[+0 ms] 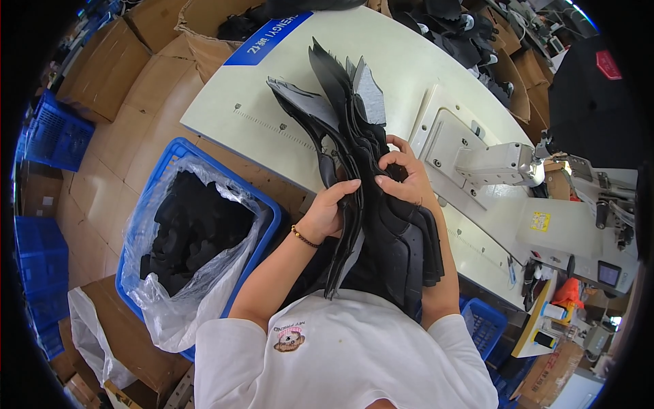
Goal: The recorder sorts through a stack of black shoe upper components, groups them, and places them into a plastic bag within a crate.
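A thick bundle of black shoe-upper pieces (395, 238) with grey undersides stands on edge in front of my chest, at the near edge of the white worktable (225, 102). Its layers fan apart at the far end. My left hand (325, 213) is closed on the left part of the bundle, thumb over the edge and the other fingers mostly hidden behind it. On the right side my right hand (405, 174) grips the other layers, its fingers bent and thumb pressed against them.
A sewing machine (497, 163) is mounted on the right of the table. Left of me stands a blue crate (180, 146), lined with clear plastic and filled with black pieces (191, 225). Cardboard boxes (102, 68) stand at far left; more dark parts (443, 34) lie beyond the table.
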The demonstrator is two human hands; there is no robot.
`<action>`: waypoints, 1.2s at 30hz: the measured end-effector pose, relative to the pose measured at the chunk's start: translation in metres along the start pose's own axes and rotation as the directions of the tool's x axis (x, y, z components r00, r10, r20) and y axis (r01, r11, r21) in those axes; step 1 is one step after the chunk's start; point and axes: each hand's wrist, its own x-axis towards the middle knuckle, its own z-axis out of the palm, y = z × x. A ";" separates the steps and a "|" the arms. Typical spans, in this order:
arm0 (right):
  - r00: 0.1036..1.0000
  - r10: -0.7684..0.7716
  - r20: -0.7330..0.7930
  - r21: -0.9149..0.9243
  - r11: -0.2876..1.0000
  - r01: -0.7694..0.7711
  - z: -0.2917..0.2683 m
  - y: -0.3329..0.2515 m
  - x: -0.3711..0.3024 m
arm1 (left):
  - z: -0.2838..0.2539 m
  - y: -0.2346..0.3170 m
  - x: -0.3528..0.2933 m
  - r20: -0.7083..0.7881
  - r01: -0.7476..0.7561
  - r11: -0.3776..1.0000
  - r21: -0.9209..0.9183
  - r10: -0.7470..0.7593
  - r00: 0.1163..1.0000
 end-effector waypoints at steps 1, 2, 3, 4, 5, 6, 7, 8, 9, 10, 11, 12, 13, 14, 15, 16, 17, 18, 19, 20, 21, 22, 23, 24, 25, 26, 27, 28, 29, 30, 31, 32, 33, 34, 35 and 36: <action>1.000 0.000 0.001 0.001 1.000 0.000 0.000 0.001 0.000 | 0.000 0.000 0.000 -0.001 -0.001 1.000 0.000 0.001 1.000; 1.000 -0.002 0.004 0.011 1.000 0.002 0.000 0.002 0.000 | 0.001 0.000 0.000 0.003 -0.009 1.000 0.011 0.009 1.000; 1.000 -0.003 0.007 0.022 1.000 0.003 0.000 0.002 0.000 | 0.001 0.000 0.000 0.007 -0.018 1.000 0.021 0.017 1.000; 1.000 -0.003 0.008 0.022 1.000 0.003 0.000 0.002 0.000 | 0.002 0.000 0.000 0.006 -0.017 1.000 0.021 0.017 1.000; 1.000 -0.002 0.005 0.019 1.000 0.002 0.000 0.002 -0.001 | 0.002 0.000 -0.001 0.008 -0.017 0.999 0.029 0.017 1.000; 1.000 -0.001 0.002 0.017 1.000 0.001 0.000 0.002 -0.001 | 0.002 0.000 -0.001 0.011 -0.017 0.999 0.038 0.017 1.000; 1.000 -0.002 0.002 0.018 1.000 0.002 0.000 0.003 -0.001 | 0.001 0.000 -0.001 0.010 -0.018 0.999 0.038 0.018 1.000; 1.000 -0.006 0.005 0.018 1.000 0.006 0.000 0.004 -0.001 | -0.001 -0.001 0.000 0.016 -0.010 0.999 0.033 0.009 1.000; 1.000 -0.010 0.008 0.018 1.000 0.010 0.000 0.005 0.000 | -0.002 -0.001 0.001 0.023 -0.001 1.000 0.028 0.000 1.000; 1.000 -0.011 0.008 0.019 1.000 0.011 0.000 0.005 0.000 | -0.002 -0.001 0.000 0.022 -0.002 1.000 0.030 0.001 1.000; 1.000 -0.012 0.008 0.016 1.000 0.011 0.000 0.004 0.000 | -0.001 -0.001 0.000 0.019 -0.008 0.999 0.038 0.007 1.000; 1.000 -0.012 0.007 0.013 1.000 0.012 0.000 0.004 0.000 | -0.001 -0.001 0.000 0.016 -0.014 0.999 0.047 0.013 1.000; 1.000 -0.012 0.007 0.014 1.000 0.012 0.000 0.004 0.000 | -0.001 -0.001 0.000 0.015 -0.013 0.999 0.048 0.013 1.000; 1.000 -0.006 0.007 0.014 1.000 0.006 0.000 0.003 0.000 | -0.001 -0.001 0.000 0.017 -0.014 0.998 0.056 0.013 1.000; 1.000 0.001 0.007 0.013 1.000 -0.001 -0.001 0.003 0.000 | -0.001 -0.001 0.001 0.018 -0.014 0.998 0.064 0.013 1.000; 1.000 0.000 0.005 0.013 1.000 0.000 -0.001 0.002 0.000 | -0.001 -0.001 0.001 0.019 -0.013 0.998 0.066 0.012 1.000; 1.000 0.001 0.009 0.014 1.000 -0.001 0.000 0.002 0.000 | -0.002 0.000 0.000 0.016 -0.006 0.998 0.067 0.005 1.000; 1.000 0.001 0.013 0.015 1.000 -0.001 0.000 0.003 0.000 | -0.002 0.000 0.000 0.013 0.002 0.998 0.068 -0.003 1.000; 1.000 0.000 0.013 0.017 1.000 0.000 0.000 0.003 0.000 | -0.002 0.000 0.000 0.012 0.001 0.998 0.069 -0.002 1.000; 1.000 -0.001 0.012 0.013 1.000 0.001 0.000 0.003 0.000 | -0.003 -0.001 0.000 0.009 -0.001 0.997 0.076 0.000 1.000; 1.000 -0.002 0.011 0.010 1.000 0.002 0.000 0.004 -0.001 | -0.003 -0.001 0.001 0.005 -0.003 0.997 0.083 0.002 1.000; 1.000 -0.002 0.011 0.011 1.000 0.002 0.000 0.004 0.000 | -0.003 -0.002 0.001 0.005 -0.002 0.996 0.084 0.002 1.000; 1.000 -0.010 0.010 -0.006 1.000 0.010 0.000 0.004 0.000 | -0.004 -0.002 0.002 0.007 -0.006 0.996 0.087 0.006 1.000; 1.000 -0.019 0.009 -0.022 1.000 0.019 0.000 0.005 0.000 | -0.004 -0.003 0.002 0.009 -0.010 0.996 0.089 0.009 1.000; 1.000 -0.019 0.009 -0.021 1.000 0.019 0.000 0.005 -0.001 | -0.004 -0.003 0.002 0.009 -0.010 0.996 0.090 0.010 1.000; 1.000 -0.014 0.010 -0.015 1.000 0.014 0.001 0.004 -0.001 | -0.004 -0.004 0.002 0.004 -0.018 0.996 0.090 0.017 1.000; 1.000 -0.009 0.011 -0.009 1.000 0.009 0.001 0.004 -0.001 | -0.003 -0.004 0.002 0.000 -0.025 0.996 0.089 0.025 1.000; 1.000 -0.010 0.010 -0.008 1.000 0.010 0.001 0.004 -0.001 | -0.003 -0.004 0.002 0.001 -0.025 0.996 0.090 0.025 1.000; 1.000 -0.008 0.009 -0.002 1.000 0.008 0.001 0.005 -0.001 | -0.002 -0.004 0.002 0.002 -0.024 0.996 0.091 0.023 1.000; 1.000 -0.006 0.009 0.004 1.000 0.005 0.001 0.005 -0.001 | -0.001 -0.003 0.002 0.004 -0.022 0.996 0.091 0.022 1.000; 1.000 -0.006 0.008 0.005 1.000 0.006 0.001 0.005 -0.001 | 0.000 -0.003 0.002 0.005 -0.022 0.995 0.092 0.022 1.000; 1.000 -0.007 0.010 0.004 1.000 0.007 0.001 0.005 -0.001 | 0.000 -0.003 0.002 0.012 -0.023 0.995 0.093 0.022 1.000; 1.000 -0.008 0.011 0.004 1.000 0.008 0.001 0.004 -0.001 | 0.000 -0.003 0.002 0.019 -0.024 0.995 0.093 0.023 1.000; 1.000 -0.008 0.011 0.004 1.000 0.008 0.001 0.004 -0.001 | 0.000 -0.003 0.002 0.019 -0.024 0.995 0.093 0.022 1.000; 1.000 -0.006 0.009 0.004 1.000 0.006 0.001 0.004 -0.001 | -0.001 -0.003 0.001 0.021 -0.023 0.995 0.094 0.021 1.000; 1.000 -0.004 0.007 0.004 1.000 0.004 0.002 0.004 -0.001 | -0.001 -0.002 0.001 0.023 -0.022 0.995 0.094 0.020 1.000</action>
